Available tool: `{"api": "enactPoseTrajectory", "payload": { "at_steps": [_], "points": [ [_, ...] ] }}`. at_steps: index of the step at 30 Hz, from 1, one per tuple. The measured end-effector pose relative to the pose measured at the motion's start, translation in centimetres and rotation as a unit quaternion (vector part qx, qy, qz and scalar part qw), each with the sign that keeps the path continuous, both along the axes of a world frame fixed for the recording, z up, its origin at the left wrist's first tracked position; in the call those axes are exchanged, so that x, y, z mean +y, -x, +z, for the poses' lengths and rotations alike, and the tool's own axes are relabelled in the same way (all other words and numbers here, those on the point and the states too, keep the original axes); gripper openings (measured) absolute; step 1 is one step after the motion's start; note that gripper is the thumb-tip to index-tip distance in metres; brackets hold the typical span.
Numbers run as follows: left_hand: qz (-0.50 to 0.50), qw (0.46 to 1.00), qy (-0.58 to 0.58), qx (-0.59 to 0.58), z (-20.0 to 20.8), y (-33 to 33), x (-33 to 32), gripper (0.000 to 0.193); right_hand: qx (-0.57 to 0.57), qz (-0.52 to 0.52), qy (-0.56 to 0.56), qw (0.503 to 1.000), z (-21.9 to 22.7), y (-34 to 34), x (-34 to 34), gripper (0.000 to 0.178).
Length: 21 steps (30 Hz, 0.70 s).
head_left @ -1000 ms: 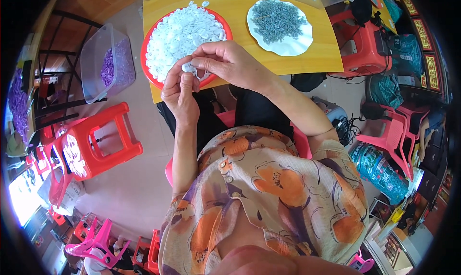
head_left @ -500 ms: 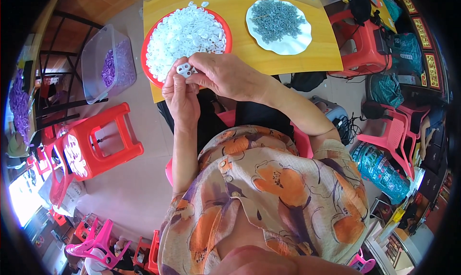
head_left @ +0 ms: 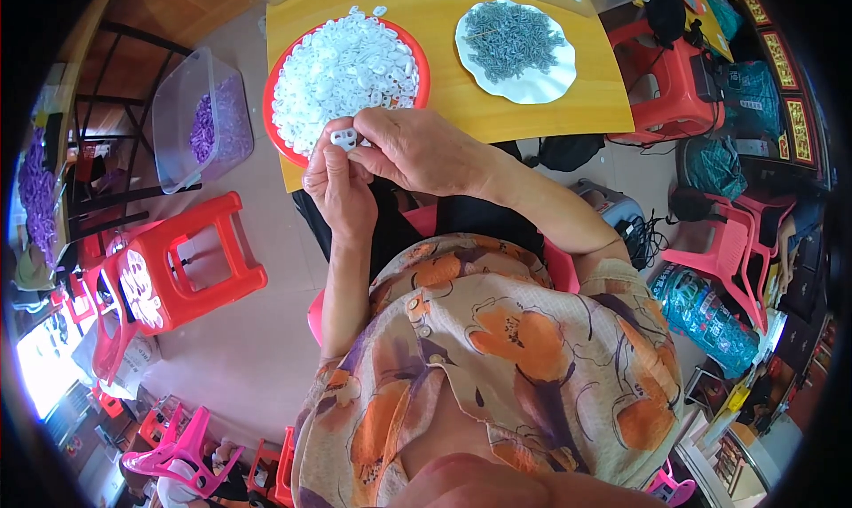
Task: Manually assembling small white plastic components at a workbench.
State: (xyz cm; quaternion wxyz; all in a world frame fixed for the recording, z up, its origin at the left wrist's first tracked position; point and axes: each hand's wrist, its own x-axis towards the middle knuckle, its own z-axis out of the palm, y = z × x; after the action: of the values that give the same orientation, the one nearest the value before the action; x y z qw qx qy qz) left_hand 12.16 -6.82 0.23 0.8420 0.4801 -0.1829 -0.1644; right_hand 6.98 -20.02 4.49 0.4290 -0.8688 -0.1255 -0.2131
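Shirt cloth (head_left: 532, 348), beige with orange and purple flowers, lies nearest. Beyond it, the left hand (head_left: 342, 197) pinches a small white plastic piece with holes (head_left: 343, 138) between thumb and fingertips, while the right hand's (head_left: 417, 153) thumb and forefinger grip its right end. Both hands are at the near rim of a round red plastic bowl (head_left: 425, 73) heaped with similar white pieces (head_left: 355, 64), by the left edge of a yellow wooden table (head_left: 590, 104). A strip of tabletop separates it from a scalloped white plate (head_left: 541, 89) bearing slim grey-blue pieces (head_left: 510, 38). Pale tiled floor (head_left: 231, 339) spreads leftward to a red plastic stool (head_left: 213, 299). Farther right, a green plastic-wrapped bundle (head_left: 710, 317) carries pale print; red panels (head_left: 799, 131) bear gold markings, too small to read.
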Motion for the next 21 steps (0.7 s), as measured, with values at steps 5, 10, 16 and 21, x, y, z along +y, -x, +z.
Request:
{"api": "enactPoseTrajectory", "payload": {
  "at_steps": [5,10,16,21],
  "points": [
    [0.065,0.997,0.013,0.036,0.9,0.8,-1.1,0.031,-0.014,-0.010,0.015,1.000,-0.3,-0.4,0.1,0.024],
    [0.033,0.998,0.042,0.032,0.1,0.8,-0.6,0.033,-0.047,-0.033,0.020,0.998,-0.9,-0.6,0.3,0.020],
    [0.028,0.991,0.081,0.100,-0.1,0.5,-1.0,0.034,-0.043,-0.077,0.051,0.995,-0.9,-0.9,1.0,0.022],
    [0.026,0.988,0.094,0.119,0.0,0.4,-0.8,0.033,-0.033,-0.086,0.014,0.996,-0.7,-0.9,1.4,0.020]
  ]
}}
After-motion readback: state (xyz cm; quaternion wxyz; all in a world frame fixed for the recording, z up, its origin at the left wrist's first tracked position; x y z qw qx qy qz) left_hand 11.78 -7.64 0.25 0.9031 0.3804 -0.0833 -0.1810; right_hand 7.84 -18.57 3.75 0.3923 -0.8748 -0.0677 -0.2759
